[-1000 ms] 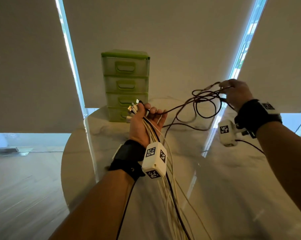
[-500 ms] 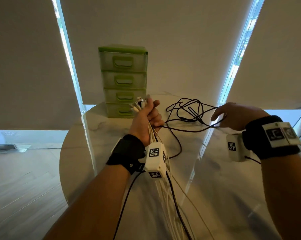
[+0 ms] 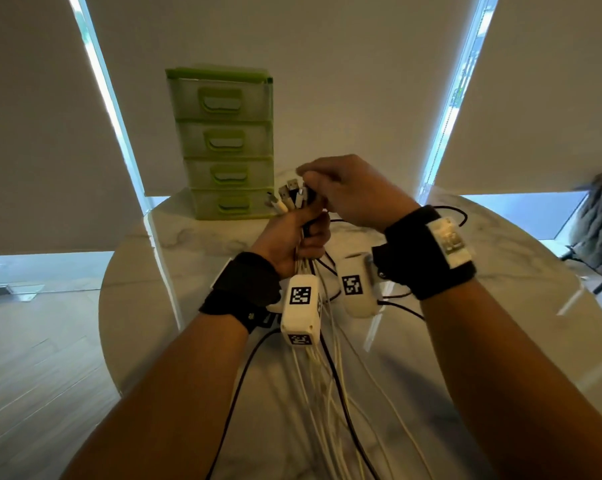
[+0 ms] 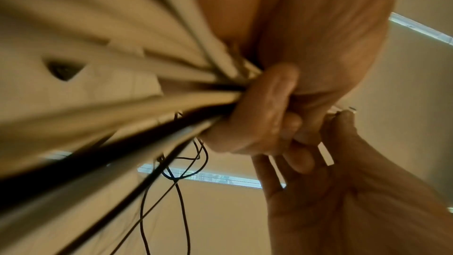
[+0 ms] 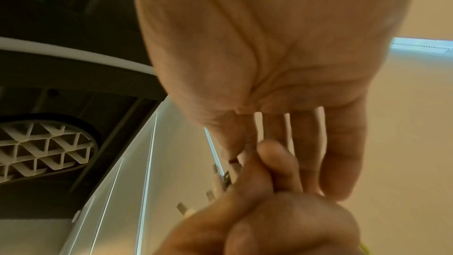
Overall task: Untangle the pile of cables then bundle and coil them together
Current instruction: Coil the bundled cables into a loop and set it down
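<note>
Worktop: a round white marble-patterned worktop (image 3: 500,341) with grey veining, glossy enough to carry window reflections.
Drawer unit: a green translucent plastic four-drawer unit (image 3: 223,140) stands upright at the far edge of the worktop, just behind the hands.
Chair: a grey padded seat (image 3: 601,223) shows at the right edge, off the worktop.
Cables: a bundle of white and black cables (image 3: 327,382) hangs from the left fist down toward the bottom of the head view; its metal plug ends (image 3: 289,197) fan upward above the fist. A thin black cable (image 3: 455,213) lies in loose loops on the worktop behind the right wrist.
Left hand: the left hand (image 3: 294,237) is raised above the worktop, its fingers (image 4: 267,108) clenched round the bundle just below the plugs.
Right hand: the right hand (image 3: 351,192) is palm down over the top of the left fist, touching it; its fingertips (image 3: 306,174) sit at the plug ends. The wrist view shows the fingers (image 5: 343,152) fairly straight, with the thumb tip close to one plug; whether they pinch a plug I cannot tell.
Wrist gear: black straps with white marker-tagged camera boxes (image 3: 301,306) on both wrists.
</note>
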The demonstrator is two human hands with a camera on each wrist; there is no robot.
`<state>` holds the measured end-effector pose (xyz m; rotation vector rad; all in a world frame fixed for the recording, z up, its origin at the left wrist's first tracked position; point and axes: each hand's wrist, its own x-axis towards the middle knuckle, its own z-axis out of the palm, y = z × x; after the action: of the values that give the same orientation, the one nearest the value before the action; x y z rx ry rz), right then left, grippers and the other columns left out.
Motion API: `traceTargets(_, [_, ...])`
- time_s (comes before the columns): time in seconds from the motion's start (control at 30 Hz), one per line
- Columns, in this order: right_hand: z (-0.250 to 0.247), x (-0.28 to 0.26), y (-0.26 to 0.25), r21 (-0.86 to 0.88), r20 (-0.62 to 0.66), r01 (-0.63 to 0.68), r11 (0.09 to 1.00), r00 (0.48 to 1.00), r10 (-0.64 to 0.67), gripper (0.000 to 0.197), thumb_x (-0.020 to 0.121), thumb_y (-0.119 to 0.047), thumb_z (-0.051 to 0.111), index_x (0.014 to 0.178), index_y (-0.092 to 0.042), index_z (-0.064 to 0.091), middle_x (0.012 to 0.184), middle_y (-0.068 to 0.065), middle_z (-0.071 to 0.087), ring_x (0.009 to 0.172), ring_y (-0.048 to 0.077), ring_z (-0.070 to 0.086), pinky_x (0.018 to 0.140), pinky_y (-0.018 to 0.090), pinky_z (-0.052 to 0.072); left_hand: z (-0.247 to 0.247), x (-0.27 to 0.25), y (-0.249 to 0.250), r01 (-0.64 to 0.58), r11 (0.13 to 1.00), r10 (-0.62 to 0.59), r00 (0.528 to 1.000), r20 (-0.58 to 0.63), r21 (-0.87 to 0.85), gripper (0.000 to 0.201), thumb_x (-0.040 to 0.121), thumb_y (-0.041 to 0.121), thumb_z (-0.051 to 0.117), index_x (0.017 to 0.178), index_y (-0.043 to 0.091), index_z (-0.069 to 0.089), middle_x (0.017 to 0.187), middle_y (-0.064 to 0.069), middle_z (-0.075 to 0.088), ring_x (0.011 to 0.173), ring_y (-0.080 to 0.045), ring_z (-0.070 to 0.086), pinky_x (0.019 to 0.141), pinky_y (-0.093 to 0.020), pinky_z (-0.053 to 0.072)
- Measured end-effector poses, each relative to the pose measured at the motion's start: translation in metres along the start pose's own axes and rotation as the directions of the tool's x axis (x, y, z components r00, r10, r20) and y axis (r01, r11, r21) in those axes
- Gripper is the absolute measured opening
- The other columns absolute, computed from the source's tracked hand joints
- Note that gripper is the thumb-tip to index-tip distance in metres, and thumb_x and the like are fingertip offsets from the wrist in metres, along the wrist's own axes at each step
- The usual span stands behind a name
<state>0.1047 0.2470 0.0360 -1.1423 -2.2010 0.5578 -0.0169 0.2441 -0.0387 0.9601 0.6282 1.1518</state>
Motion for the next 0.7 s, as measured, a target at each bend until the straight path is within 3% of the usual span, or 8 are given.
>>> traceTargets(0.07, [0.006,0.002,0.002,0.007,-0.028,0.002,1.000,1.000,-0.002,0.028,0.101,-0.025,0.044,0.103,-0.012,0.069,0.074,-0.009,0.059,0.062,-0.003,0.049,0.059,0.008,0.037,0.000,-0.001,0.001,0.004,1.000,-0.004,1.000,-0.002,0.004,0.030,0.100,0.019,0.038,0.071,0.014,0.039,0.049,0.005,0.033,0.036,-0.003,0.025,0.030,-0.013,0.016])
traceTargets(0.13, [0.008,0.000,0.000,0.037,0.007,-0.032,0.999,0.999,0.032,0.036,0.102,-0.029,0.041,0.096,-0.004,0.067,0.074,0.004,0.059,0.063,0.005,0.048,0.060,0.017,0.039,-0.001,-0.001,0.002,0.004,1.000,-0.004,1.000,-0.019,-0.013,0.031,0.099,0.015,0.037,0.069,0.014,0.037,0.048,0.006,0.033,0.035,-0.002,0.024,0.030,-0.012,0.014])
traceTargets(0.27, [0.012,-0.006,-0.003,0.061,0.125,-0.063,0.996,0.991,0.055,0.041,0.104,-0.039,0.031,0.080,-0.021,0.060,0.075,-0.007,0.058,0.067,0.004,0.055,0.064,0.021,0.040,0.001,-0.001,0.001,-0.007,1.000,0.005,0.998,-0.059,-0.020,0.031,0.098,0.010,0.035,0.068,0.014,0.037,0.046,0.006,0.032,0.034,-0.002,0.024,0.031,-0.014,0.013])
traceTargets(0.33, [0.007,-0.005,-0.002,0.149,0.163,-0.110,0.983,0.983,0.086,0.037,0.104,-0.040,0.031,0.091,-0.025,0.062,0.082,-0.007,0.063,0.072,-0.001,0.061,0.066,0.016,0.045,0.002,-0.002,0.001,-0.008,1.000,0.007,0.999,-0.050,-0.015,0.032,0.100,0.013,0.035,0.068,0.014,0.039,0.046,0.006,0.032,0.034,-0.002,0.024,0.031,-0.014,0.013])
traceTargets(0.43, [-0.005,-0.004,0.007,0.199,0.266,-0.161,0.967,0.958,0.105,0.031,0.099,-0.045,0.042,0.126,-0.032,0.051,0.106,-0.003,0.066,0.098,0.014,0.065,0.084,0.032,0.053,0.006,-0.002,0.008,-0.083,0.993,0.079,0.996,-0.048,-0.088,0.039,0.103,0.025,0.033,0.067,0.016,0.048,0.042,0.008,0.030,0.034,-0.002,0.025,0.031,-0.014,0.018])
traceTargets(0.5, [-0.017,-0.006,0.017,0.073,0.428,-0.197,0.978,0.892,0.147,0.051,0.089,-0.043,0.061,0.136,-0.039,0.041,0.110,-0.004,0.068,0.101,0.013,0.066,0.085,0.035,0.054,0.007,-0.004,0.017,-0.200,0.953,0.185,0.979,-0.086,-0.226,0.040,0.102,0.035,0.032,0.075,0.016,0.055,0.042,0.007,0.031,0.036,-0.005,0.031,0.038,-0.016,0.029])
traceTargets(0.6, [-0.033,-0.010,0.036,-0.193,0.536,-0.205,0.960,0.797,0.278,0.038,0.077,-0.038,0.076,0.113,-0.038,0.065,0.084,-0.009,0.071,0.084,0.008,0.067,0.085,0.032,0.051,0.001,-0.008,0.032,-0.369,0.834,0.311,0.929,-0.202,-0.411,0.040,0.100,0.047,0.033,0.084,0.020,0.058,0.047,0.005,0.037,0.043,-0.010,0.041,0.052,-0.022,0.047])
traceTargets(0.7, [-0.042,-0.005,0.063,-0.359,0.384,-0.311,0.880,0.810,0.443,0.015,0.073,-0.035,0.079,0.087,-0.034,0.075,0.085,-0.012,0.067,0.093,0.015,0.060,0.096,0.038,0.045,-0.016,-0.010,0.044,-0.546,0.692,0.412,0.836,-0.363,-0.472,0.033,0.100,0.046,0.038,0.090,0.023,0.060,0.047,0.007,0.041,0.045,-0.008,0.047,0.061,-0.029,0.056])
